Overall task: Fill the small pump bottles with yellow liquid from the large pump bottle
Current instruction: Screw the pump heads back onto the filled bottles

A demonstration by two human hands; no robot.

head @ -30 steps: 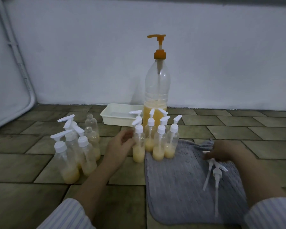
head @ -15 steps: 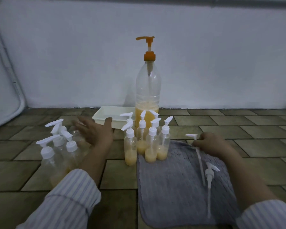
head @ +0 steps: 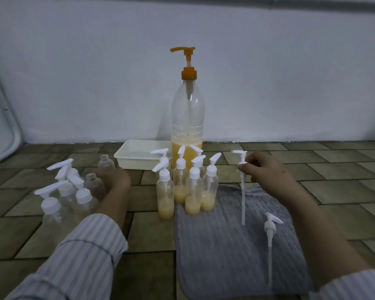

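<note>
Pinching a loose pump head [head: 242, 169] upright at center right, right hand [head: 262, 169] readies capping while left hand [head: 114, 180] grips an uncapped small bottle [head: 93, 187] center left, large pump bottle [head: 187, 118] behind.

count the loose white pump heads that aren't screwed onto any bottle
2. One pump head is pinched in the right hand, its tube hanging over the grey towel; the other pump head lies on the towel.

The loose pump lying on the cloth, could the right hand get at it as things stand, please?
Probably not at once: the right hand already pinches another pump. The loose pump lies uncovered on the cloth just below that forearm.
</note>
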